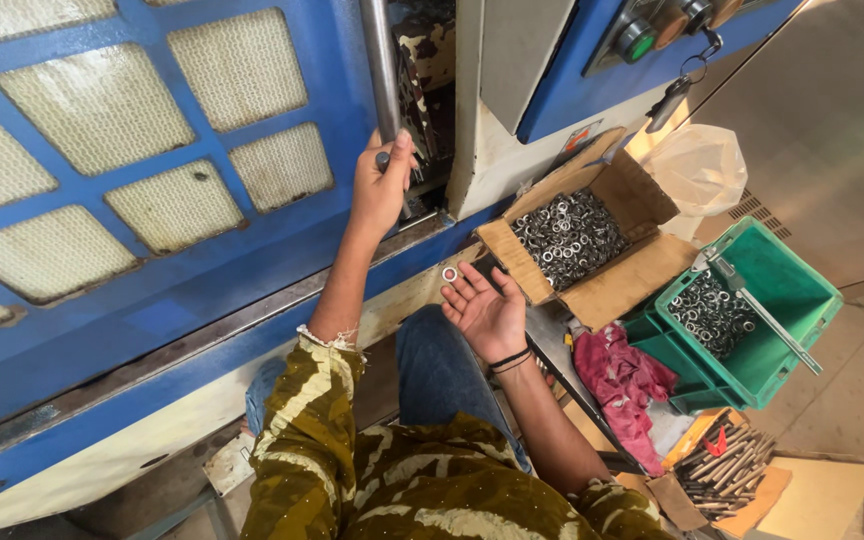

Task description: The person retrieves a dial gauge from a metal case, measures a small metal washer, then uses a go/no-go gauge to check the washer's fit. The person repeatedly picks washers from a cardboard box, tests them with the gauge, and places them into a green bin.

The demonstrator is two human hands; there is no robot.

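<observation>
Silver ring (449, 274) at right hand (487, 312) fingertips, round, small

Short-sleeved shirt (412, 490), olive-brown with cream streaked pattern, fills lower centre of frame. Blue jeans (435, 365) at centre. Left hand (380, 185), upper centre: white thread band at wrist. Right hand (487, 312), centre: two thin black bands at wrist. Forearms bare.
</observation>
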